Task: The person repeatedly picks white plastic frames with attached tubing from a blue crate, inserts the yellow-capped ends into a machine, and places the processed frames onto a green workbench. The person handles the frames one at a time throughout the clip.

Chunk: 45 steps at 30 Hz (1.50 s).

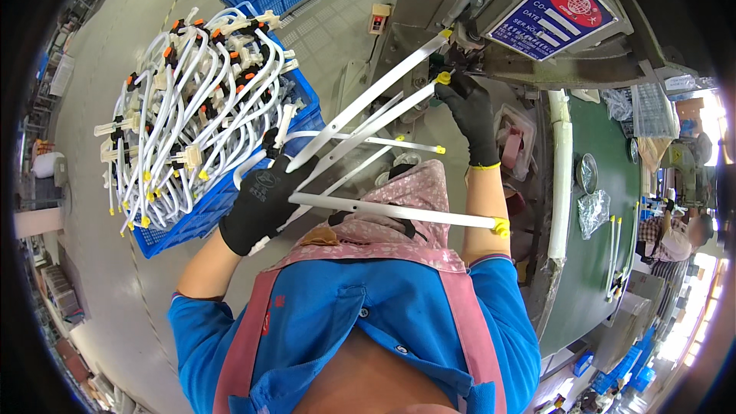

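Several white tubes (414,214) clutched in left hand (259,205); right hand (471,113) pinching one yellow end (443,77); blue crate (180,232) left.

White tubes (376,96) (several yellow-tipped) fan out from the left hand (261,201).

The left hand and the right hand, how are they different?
The left hand grips several white tubes; the right hand is at one tube's yellow tip. The left hand is beside the full blue crate; the right hand is near the machine. Both wear black gloves.
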Available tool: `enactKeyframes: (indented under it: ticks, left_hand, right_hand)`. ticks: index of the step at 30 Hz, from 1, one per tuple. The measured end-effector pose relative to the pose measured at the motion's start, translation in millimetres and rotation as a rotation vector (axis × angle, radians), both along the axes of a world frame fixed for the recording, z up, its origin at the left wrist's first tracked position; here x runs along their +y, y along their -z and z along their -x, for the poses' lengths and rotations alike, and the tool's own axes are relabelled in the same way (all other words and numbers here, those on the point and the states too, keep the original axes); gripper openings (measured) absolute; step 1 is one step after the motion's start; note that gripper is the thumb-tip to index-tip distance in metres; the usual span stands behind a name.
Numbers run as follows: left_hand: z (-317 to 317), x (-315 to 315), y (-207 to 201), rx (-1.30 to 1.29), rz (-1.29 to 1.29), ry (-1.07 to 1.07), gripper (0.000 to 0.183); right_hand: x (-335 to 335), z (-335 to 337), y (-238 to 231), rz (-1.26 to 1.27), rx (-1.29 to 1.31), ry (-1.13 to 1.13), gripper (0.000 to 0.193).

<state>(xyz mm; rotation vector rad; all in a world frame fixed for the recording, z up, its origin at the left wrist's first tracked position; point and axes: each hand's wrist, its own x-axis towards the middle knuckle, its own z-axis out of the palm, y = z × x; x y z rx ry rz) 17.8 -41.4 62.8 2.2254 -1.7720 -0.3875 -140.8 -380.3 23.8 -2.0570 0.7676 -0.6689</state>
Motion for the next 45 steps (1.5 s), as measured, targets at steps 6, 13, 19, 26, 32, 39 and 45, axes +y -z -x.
enactKeyframes:
  ticks: [6,13,19,26,32,39,45]
  left_hand:
    - [24,12,-3,-0.059,0.125,0.024,0.066]
    - [41,14,37,-0.178,-0.104,0.060,0.081]
    - [44,15,52,-0.064,-0.079,0.003,0.085]
    - [28,12,24,0.217,0.091,-0.002,0.069]
    - [27,9,29,0.294,0.132,-0.014,0.067]
    - [29,4,38,0.361,-0.003,-0.110,0.058]
    - [28,1,37,0.296,-0.030,-0.108,0.056]
  right_hand:
    - [3,-9,9,-0.201,-0.111,0.001,0.029]
    - [7,-15,35,-0.206,-0.284,0.052,0.029]
    - [11,-16,44,-0.311,-0.387,0.022,0.031]
    - [11,-17,58,-0.263,-0.470,0.027,0.031]
    - [14,-15,64,-0.220,-0.278,0.070,0.029]
    - [21,33,84,-0.391,-0.206,0.104,0.035]
    - [35,158,68,-0.783,-0.012,-0.104,0.056]
